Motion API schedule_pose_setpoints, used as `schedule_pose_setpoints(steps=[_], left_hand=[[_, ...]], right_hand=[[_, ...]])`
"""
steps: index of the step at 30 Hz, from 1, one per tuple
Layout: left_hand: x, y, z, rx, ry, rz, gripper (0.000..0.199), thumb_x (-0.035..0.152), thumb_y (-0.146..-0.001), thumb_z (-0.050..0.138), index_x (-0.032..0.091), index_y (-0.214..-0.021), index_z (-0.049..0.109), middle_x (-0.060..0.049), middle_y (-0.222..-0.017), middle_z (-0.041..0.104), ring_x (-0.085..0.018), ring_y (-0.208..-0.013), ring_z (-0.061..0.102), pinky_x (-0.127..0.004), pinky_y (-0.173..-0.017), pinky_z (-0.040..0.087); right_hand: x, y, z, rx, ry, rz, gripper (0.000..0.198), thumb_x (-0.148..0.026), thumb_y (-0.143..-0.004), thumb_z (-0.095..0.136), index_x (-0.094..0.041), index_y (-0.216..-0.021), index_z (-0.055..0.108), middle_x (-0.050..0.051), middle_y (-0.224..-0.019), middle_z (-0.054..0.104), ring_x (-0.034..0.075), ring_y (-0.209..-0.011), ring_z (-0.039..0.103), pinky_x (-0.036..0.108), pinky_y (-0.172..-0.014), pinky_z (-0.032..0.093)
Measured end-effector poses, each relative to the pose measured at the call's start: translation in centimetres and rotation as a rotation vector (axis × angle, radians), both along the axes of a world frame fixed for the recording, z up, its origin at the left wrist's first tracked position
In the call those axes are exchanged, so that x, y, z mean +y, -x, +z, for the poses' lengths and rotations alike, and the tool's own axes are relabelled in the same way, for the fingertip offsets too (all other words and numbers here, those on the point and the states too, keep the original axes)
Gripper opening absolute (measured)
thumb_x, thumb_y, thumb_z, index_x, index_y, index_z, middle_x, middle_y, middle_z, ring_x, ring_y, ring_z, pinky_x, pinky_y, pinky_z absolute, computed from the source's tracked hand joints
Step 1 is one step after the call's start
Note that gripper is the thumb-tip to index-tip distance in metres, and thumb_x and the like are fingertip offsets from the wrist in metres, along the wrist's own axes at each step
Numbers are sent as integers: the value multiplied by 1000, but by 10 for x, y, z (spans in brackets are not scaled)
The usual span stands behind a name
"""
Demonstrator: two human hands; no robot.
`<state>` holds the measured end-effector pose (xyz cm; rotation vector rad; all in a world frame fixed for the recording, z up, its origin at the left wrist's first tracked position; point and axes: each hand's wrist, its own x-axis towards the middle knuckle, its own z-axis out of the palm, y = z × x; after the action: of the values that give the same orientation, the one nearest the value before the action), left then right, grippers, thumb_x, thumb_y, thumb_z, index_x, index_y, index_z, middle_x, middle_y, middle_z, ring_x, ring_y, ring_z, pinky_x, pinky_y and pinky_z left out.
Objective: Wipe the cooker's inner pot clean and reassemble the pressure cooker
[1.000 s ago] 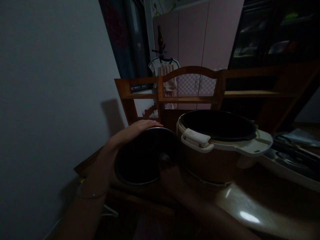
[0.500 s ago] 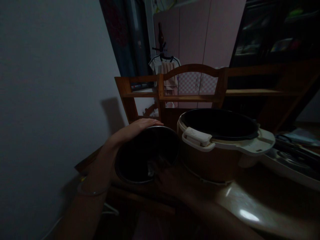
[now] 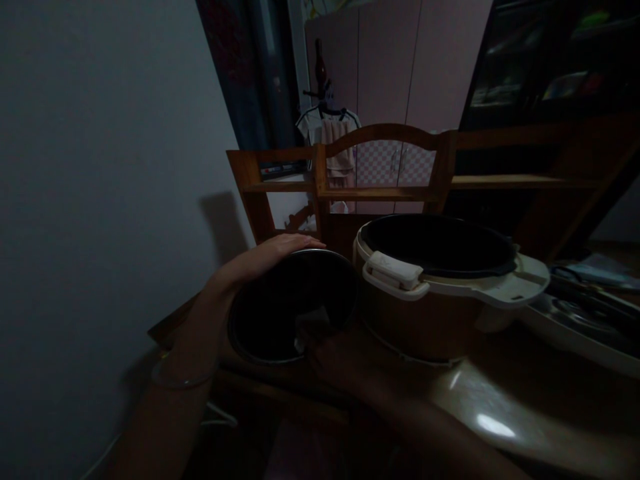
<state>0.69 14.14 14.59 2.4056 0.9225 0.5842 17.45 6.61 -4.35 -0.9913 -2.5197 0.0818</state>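
A dark round pot (image 3: 280,300) is tilted toward me, its black inside showing and a thin shiny rim catching light. My left hand (image 3: 273,257) lies along the pot's upper left rim with fingers stretched out flat; its thumb is lost in shadow. Low inside the pot's mouth, my right hand (image 3: 330,357) is closed on a whitish cloth (image 3: 313,320), part of which spreads against the dark inner wall. Whether it is fabric or paper I cannot tell in this dim light. Just right of the pot stands a wide cooker body (image 3: 420,327) with a black interior.
The cooker has a pale handle (image 3: 397,270) facing the pot and a pale hinge piece on its right. A wooden shelf frame (image 3: 385,195) rises behind both. A wall (image 3: 100,167) bounds the left. On the right, a stove-like appliance (image 3: 585,320) sits on the glossy tabletop (image 3: 495,407).
My right hand has shifted slightly down and left within the pot mouth, and more of the whitish cloth shows above the fingers. My left hand stays on the rim.
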Motion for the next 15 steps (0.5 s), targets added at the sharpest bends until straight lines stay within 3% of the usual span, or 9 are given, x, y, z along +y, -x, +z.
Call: schedule_pose_setpoints(steps=[2, 7, 12, 15], left_hand=[[1, 1, -1, 6, -5, -1, 44, 38, -99, 30, 21, -127, 59, -2, -138, 56, -21, -128, 48, -35, -113, 31], [2, 2, 0, 42, -45, -18, 44, 36, -99, 29, 22, -128, 58, -1, -138, 56, -20, -129, 47, -34, -115, 28], [-1, 0, 1, 18, -16, 4, 44, 38, -99, 30, 23, -127, 60, 0, -136, 58, -21, -128, 49, -35, -115, 30], [-3, -2, 3, 18, -7, 15, 45, 40, -99, 30, 22, -126, 61, 0, -136, 58, -21, -128, 49, -35, -114, 30]], right_hand=[[-1, 0, 2, -7, 16, -11, 56, -19, -93, 47, -16, -147, 36, 14, -137, 56, 23, -123, 55, 40, -102, 46], [-1, 0, 4, -11, 30, -82, 56, -20, -92, 46, -12, -146, 36, 18, -144, 47, 27, -130, 48, 43, -106, 42], [3, 0, -2, -65, 62, -80, 43, -12, -89, 45, -12, -131, 54, 19, -132, 58, 26, -115, 61, 38, -94, 50], [5, -2, -7, -139, 76, -83, 43, -10, -90, 43, -13, -131, 53, 18, -121, 64, 25, -102, 66, 36, -84, 54]])
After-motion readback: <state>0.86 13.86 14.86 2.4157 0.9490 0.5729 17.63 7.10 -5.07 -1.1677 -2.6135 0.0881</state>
